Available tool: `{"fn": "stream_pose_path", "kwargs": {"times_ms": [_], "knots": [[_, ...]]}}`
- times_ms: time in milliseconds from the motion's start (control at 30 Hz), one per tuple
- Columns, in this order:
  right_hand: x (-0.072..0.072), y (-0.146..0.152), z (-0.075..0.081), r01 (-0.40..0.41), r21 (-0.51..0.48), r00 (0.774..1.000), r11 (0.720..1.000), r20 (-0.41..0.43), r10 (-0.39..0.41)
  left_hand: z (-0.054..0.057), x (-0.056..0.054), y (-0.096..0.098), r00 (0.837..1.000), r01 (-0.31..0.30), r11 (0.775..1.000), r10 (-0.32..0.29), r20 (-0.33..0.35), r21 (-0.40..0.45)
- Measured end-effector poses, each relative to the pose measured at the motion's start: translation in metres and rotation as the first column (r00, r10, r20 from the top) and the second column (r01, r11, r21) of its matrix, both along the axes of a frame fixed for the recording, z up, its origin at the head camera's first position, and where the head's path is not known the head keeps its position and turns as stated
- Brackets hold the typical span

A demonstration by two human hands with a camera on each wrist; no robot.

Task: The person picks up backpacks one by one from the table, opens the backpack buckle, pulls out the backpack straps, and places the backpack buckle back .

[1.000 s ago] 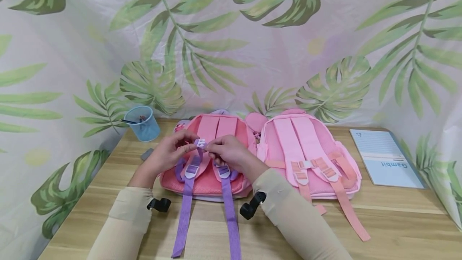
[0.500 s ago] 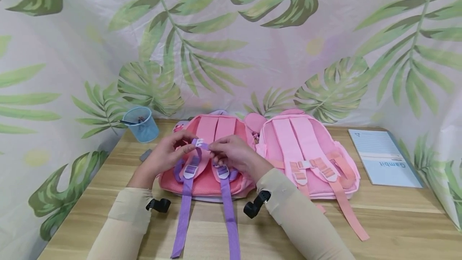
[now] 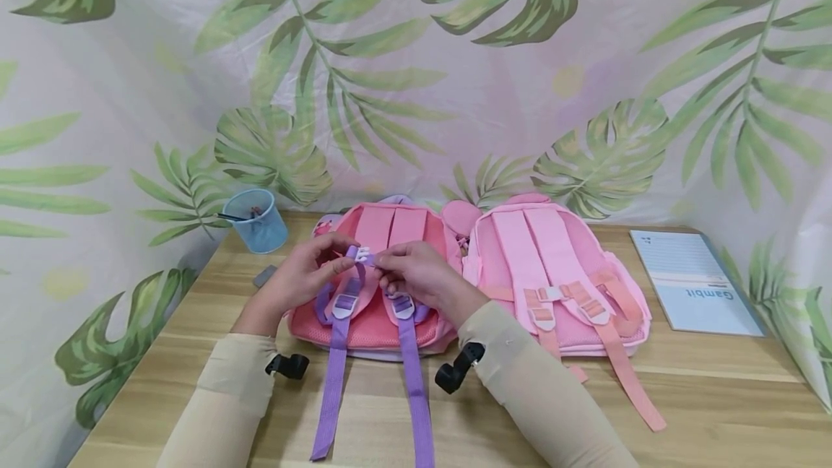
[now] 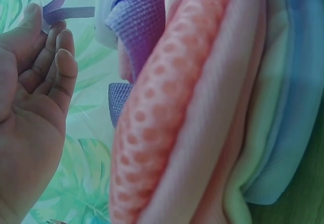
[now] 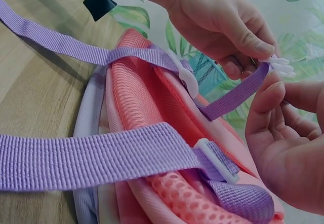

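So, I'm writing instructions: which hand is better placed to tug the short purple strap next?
Probably the right hand: it appears to pinch the short purple strap beside the white buckle, while the left hand is occupied holding that buckle.

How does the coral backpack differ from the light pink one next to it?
The coral backpack has purple webbing; the light pink backpack has peach webbing. The coral backpack's back panel is deeper in color than the light pink backpack's. The coral backpack's white pronged clip is in the left hand, prongs showing, while the light pink backpack's white clip spans its two straps. Both show their shoulder straps.
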State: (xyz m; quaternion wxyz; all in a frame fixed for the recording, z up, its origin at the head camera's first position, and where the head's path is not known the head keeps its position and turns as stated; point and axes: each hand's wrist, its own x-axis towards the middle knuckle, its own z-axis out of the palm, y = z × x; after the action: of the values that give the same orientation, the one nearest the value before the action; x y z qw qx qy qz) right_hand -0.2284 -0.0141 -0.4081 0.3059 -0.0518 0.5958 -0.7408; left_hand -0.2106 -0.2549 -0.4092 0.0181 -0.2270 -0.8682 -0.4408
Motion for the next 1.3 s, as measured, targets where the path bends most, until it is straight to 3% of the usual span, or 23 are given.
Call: {"fn": "stream_pose_path", "kwargs": {"times_ms": [200,367,633,833,1167,1300], "knots": [[0.001,-0.002,0.004,-0.019,0.004,1.000,1.000,-0.001,0.019,0.002,-0.001,0.003,1.000,-0.011,0.999,0.012,0.021,-0.030],[0.001,-0.004,0.005,-0.022,0.000,1.000,1.000,0.005,0.022,0.001,-0.001,0.005,1.000,0.018,1.000,-0.017,0.015,-0.019],[0.003,-0.003,0.003,-0.017,-0.094,0.998,0.995,0.058,0.022,0.000,-0.001,0.005,1.000,0.022,0.999,-0.023,-0.019,-0.027],[0.003,-0.004,0.002,0.028,-0.036,1.000,0.999,-0.007,-0.029,0.003,0.000,0.005,0.999,0.019,0.997,-0.021,-0.028,-0.077],[0.003,-0.004,0.004,0.090,0.011,0.996,0.996,-0.021,-0.090,-0.009,-0.002,-0.001,0.995,0.054,0.973,-0.034,0.092,-0.223],[0.004,-0.004,0.003,0.089,0.002,0.996,0.996,-0.013,-0.089,-0.014,-0.002,-0.001,0.994,0.067,0.969,-0.046,0.095,-0.237]]}}
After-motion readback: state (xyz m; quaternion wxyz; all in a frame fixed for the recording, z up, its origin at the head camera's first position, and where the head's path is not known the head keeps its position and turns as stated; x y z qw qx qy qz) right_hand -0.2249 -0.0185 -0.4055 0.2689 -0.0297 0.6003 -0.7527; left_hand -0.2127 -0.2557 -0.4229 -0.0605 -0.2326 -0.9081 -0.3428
